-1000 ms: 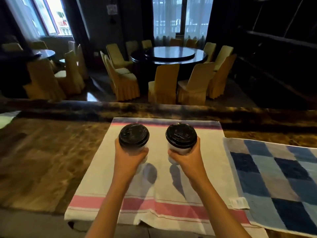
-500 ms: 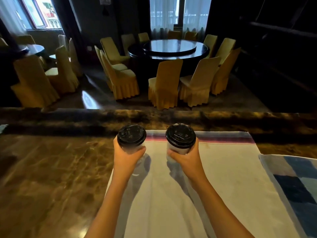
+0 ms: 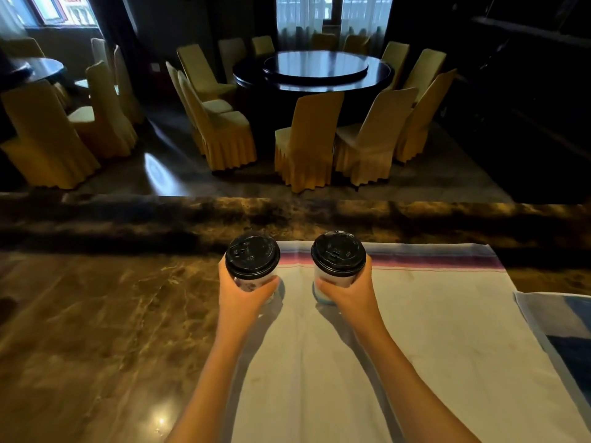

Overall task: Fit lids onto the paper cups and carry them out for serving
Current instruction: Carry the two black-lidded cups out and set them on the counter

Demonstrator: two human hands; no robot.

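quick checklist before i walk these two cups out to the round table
1. Lid on left cup: seated all round as far as visible, ok.
2. Lid on right cup: seated, ok.
3. Left hand grip: fingers wrapped round the cup body, ok.
4. Right hand grip: wrapped round its cup, ok.
5. Cups upright: both look level, ok.
6. Way round the marble counter to the round table: not in view, cannot tell.

Head camera looks forward and down, close over the counter.
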